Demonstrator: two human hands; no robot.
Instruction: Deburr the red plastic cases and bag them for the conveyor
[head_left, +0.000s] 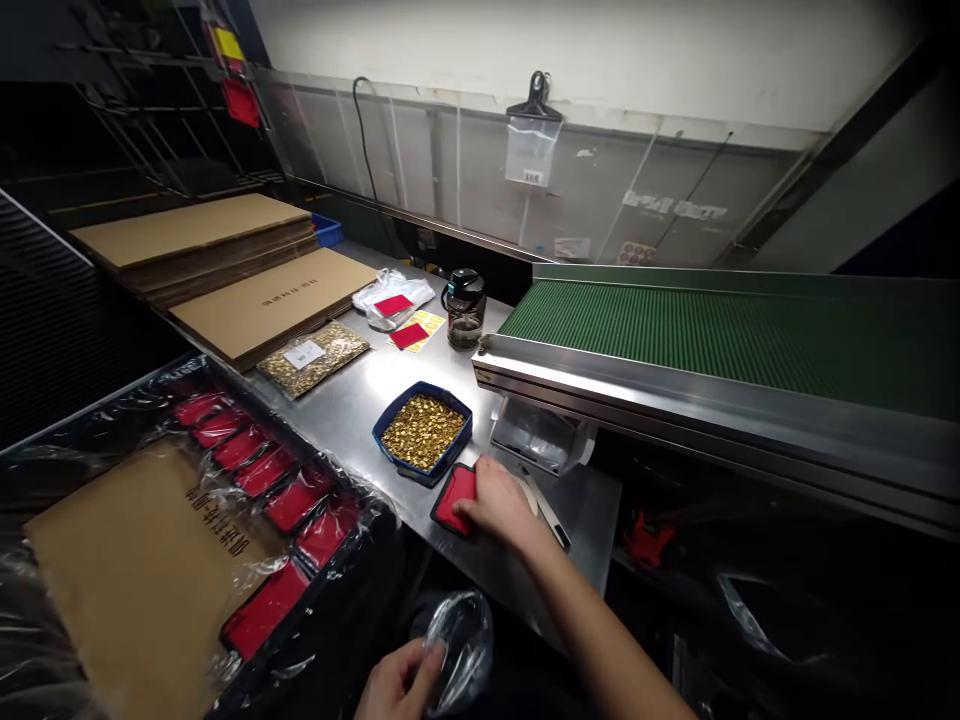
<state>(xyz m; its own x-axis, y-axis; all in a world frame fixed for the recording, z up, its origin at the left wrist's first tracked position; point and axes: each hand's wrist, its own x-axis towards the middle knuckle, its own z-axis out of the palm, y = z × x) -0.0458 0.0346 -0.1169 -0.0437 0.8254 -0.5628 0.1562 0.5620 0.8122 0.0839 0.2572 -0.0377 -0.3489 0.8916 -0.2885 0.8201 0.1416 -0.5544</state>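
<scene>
My right hand rests on a small black tray with a red insert lying on the steel table, fingers curled over its right edge. Just behind it stands a blue tray filled with small gold-coloured pieces. My left hand is low at the front edge, below the table, pinching a clear plastic bag.
A bin lined with plastic at the left holds a row of red-insert trays and a cardboard sheet. Behind lie flat cartons, a bag of gold pieces, a dark jar and a green conveyor belt.
</scene>
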